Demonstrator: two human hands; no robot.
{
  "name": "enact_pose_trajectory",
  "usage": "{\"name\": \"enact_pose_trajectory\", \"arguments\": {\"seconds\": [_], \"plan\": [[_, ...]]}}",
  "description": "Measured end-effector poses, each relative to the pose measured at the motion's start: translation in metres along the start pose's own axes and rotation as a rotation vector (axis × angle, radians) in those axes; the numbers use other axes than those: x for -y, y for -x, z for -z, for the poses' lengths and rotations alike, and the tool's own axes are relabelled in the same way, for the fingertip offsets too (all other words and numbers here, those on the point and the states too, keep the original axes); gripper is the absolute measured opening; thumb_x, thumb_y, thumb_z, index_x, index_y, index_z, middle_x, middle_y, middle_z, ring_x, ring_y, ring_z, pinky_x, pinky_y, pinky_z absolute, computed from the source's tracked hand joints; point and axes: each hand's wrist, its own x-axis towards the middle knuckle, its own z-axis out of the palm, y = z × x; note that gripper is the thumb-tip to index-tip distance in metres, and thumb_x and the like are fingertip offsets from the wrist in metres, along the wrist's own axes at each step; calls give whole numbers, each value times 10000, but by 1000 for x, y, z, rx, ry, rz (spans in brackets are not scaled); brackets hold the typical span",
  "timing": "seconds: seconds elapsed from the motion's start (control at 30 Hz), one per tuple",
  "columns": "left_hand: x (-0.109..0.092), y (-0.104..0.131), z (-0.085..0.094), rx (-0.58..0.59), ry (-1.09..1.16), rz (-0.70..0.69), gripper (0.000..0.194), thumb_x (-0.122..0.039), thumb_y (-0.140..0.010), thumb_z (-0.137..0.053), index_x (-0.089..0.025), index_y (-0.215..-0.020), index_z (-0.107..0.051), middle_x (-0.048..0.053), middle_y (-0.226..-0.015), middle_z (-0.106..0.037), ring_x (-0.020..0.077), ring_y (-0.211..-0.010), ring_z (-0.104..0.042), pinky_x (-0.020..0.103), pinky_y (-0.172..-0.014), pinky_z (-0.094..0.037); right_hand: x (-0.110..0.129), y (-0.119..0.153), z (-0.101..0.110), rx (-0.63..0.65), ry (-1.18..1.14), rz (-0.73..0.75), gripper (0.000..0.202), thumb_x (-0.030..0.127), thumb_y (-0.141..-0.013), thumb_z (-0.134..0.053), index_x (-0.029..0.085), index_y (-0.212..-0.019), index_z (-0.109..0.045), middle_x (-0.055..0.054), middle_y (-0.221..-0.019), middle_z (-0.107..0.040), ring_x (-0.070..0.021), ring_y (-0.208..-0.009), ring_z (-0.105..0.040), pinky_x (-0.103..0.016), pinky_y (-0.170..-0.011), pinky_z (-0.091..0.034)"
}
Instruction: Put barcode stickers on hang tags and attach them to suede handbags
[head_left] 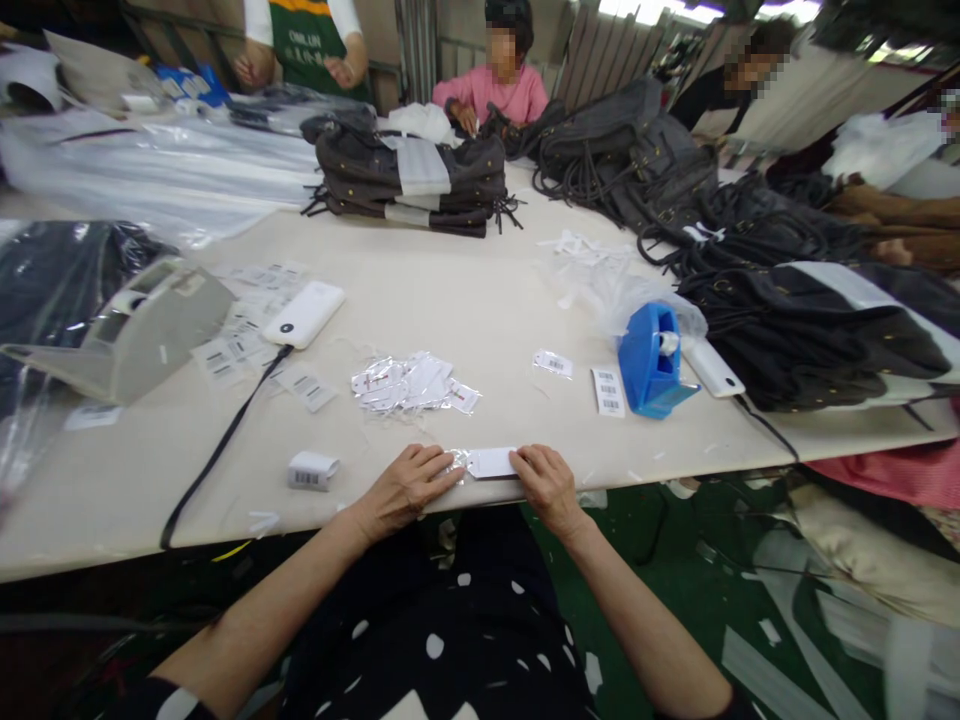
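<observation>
A blank white hang tag lies at the table's near edge, between my two hands. My right hand is closed, with thumb and fingers gripping the tag's right end. My left hand has its fingers pressed together on a crinkled piece of clear plastic that meets the tag's left end. Whether the plastic wraps the tag, I cannot tell. Just beyond my hands is a pile of tags in clear sleeves, with thin strings. A single sleeved barcode tag lies farther right.
A blue tape dispenser stands right, beside a barcode sticker strip and a white phone. Left are a grey dispenser, another white phone with a black strap, and a curled label. Dark bag stacks and co-workers are behind.
</observation>
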Motion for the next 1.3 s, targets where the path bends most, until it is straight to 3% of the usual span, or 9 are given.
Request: {"name": "enact_pose_trajectory", "arguments": {"seconds": [0.23,0.33,0.47,0.53,0.63,0.77,0.97,1.1,1.3], "plan": [[-12,-8,11,117,-10,123,286,-136,-850,-402,-172,-1107,-523,116,-1049,-588,225,-987,-488,348,-772,-357,3,3,2,76,-31,-67,288,66,-841,-373,154,-1015,-586,-96,-911,-590,-205,-880,-491,-342,-754,-417],[-23,-10,15,137,37,206,366,-110,-791,-448,-166,-1150,-493,111,-1076,-590,225,-1002,-491,369,-818,-351,9,0,4,-38,-35,-112,281,56,-823,-403,163,-1007,-587,-101,-943,-581,-205,-904,-502,-352,-774,-425],[-33,0,32,1,44,350,576,-59,-708,-440,-140,-1275,-383,125,-1270,-486,256,-1203,-368,442,-980,-255,24,-14,8,-154,-98,-125,300,45,-789,-464,193,-1023,-580,-88,-976,-580,-209,-927,-520,-366,-795,-427],[-35,15,47,-109,5,493,620,-45,-693,-415,-162,-1299,-358,113,-1336,-419,260,-1262,-300,461,-1019,-214,33,-23,9,-163,-152,-117,311,45,-783,-480,202,-1034,-575,-82,-970,-588,-208,-916,-530,-368,-791,-426],[-30,47,65,-289,-104,866,568,-123,-731,-456,-168,-1289,-359,133,-1299,-437,281,-1214,-358,461,-981,-288,49,-36,6,-173,-233,-93,306,48,-785,-478,206,-1029,-574,-83,-949,-596,-212,-902,-537,-374,-775,-426],[-14,85,65,-339,-181,1252,598,-358,-698,-614,-126,-1213,-415,161,-1082,-552,324,-1025,-484,474,-824,-405,71,-51,-4,-170,-334,-45,301,48,-790,-451,210,-1008,-580,-86,-913,-602,-213,-873,-547,-377,-738,-430],[-6,95,50,-437,-88,1286,494,-314,-696,-620,-140,-1137,-478,82,-894,-581,227,-831,-549,379,-761,-453,117,-72,-13,-85,-551,26,289,52,-799,-442,207,-998,-582,-82,-899,-599,-196,-835,-553,-364,-721,-452],[-9,92,48,-452,107,1349,417,-248,-746,-533,-158,-1150,-479,7,-753,-563,166,-701,-557,305,-690,-467,147,-86,-18,38,-710,-58,233,96,-828,-434,192,-983,-578,-86,-906,-600,-187,-846,-557,-345,-753,-476],[-13,94,50,-513,211,1335,338,-194,-772,-482,-164,-1105,-530,10,-775,-565,138,-678,-547,277,-691,-478,160,-92,-36,96,-792,-177,229,124,-832,-418,169,-1014,-551,-93,-913,-585,-180,-834,-571,-325,-754,-498]]}}
